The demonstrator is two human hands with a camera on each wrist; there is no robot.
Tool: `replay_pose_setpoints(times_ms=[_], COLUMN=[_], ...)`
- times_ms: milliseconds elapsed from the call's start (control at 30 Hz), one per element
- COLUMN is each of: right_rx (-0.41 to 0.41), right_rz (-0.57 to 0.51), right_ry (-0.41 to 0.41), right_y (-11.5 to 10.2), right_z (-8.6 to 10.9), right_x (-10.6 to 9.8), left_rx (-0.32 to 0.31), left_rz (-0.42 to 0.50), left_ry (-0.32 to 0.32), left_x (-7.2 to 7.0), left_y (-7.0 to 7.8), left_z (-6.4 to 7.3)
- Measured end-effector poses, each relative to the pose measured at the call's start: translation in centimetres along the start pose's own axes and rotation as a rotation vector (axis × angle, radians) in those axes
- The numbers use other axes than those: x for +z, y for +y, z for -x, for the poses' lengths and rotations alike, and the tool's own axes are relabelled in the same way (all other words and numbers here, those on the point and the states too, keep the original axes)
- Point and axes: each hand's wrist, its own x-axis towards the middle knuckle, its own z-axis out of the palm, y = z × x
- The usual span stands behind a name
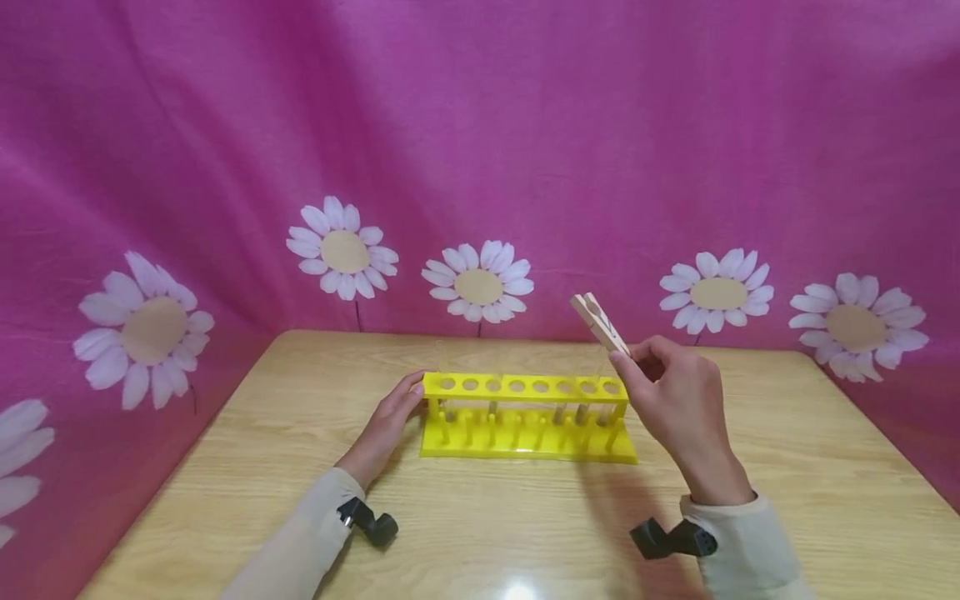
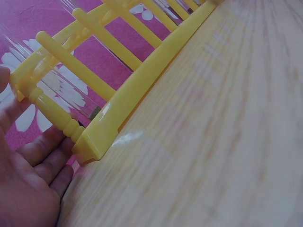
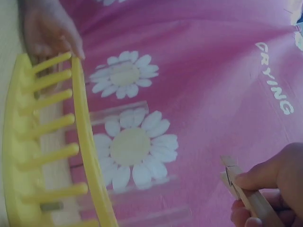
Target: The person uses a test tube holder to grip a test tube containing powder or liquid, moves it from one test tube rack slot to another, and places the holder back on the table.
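Observation:
A yellow test tube rack (image 1: 525, 452) stands upright on the table, with several clear glass test tubes (image 1: 581, 414) in its holes. Dark material shows at the bottoms of some tubes. My left hand (image 1: 386, 425) holds the rack's left end, thumb toward the front and fingers behind the end post (image 2: 52, 111). Above and right of the rack, my right hand (image 1: 682, 400) grips a wooden test tube clamp (image 1: 600, 325), which looks like a clothespin. The clamp's wire spring and forked tip (image 3: 228, 165) point away from the hand, with nothing between its prongs.
The wood-grain table (image 1: 487, 517) reaches back to a pink cloth (image 1: 525, 125) printed with white daisies, which also hangs along both sides. Black wrist mounts (image 1: 671, 540) sit on both sleeves.

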Motion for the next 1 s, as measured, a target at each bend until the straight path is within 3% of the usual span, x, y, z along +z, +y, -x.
replay_pose_setpoints(times_ms=[600, 1000], right_rx=[0.047, 0.142], right_rz=[0.092, 0.147], right_ry=[-0.013, -0.167], right_y=[3.7, 6.5], right_z=[0.9, 1.4], right_x=[-1.8, -2.7], left_rx=[-0.026, -0.01], left_rz=[-0.017, -0.005], left_ry=[0.009, -0.008], left_x=[-0.2, 0.0], left_y=[-0.3, 0.2], left_z=[0.2, 0.3])
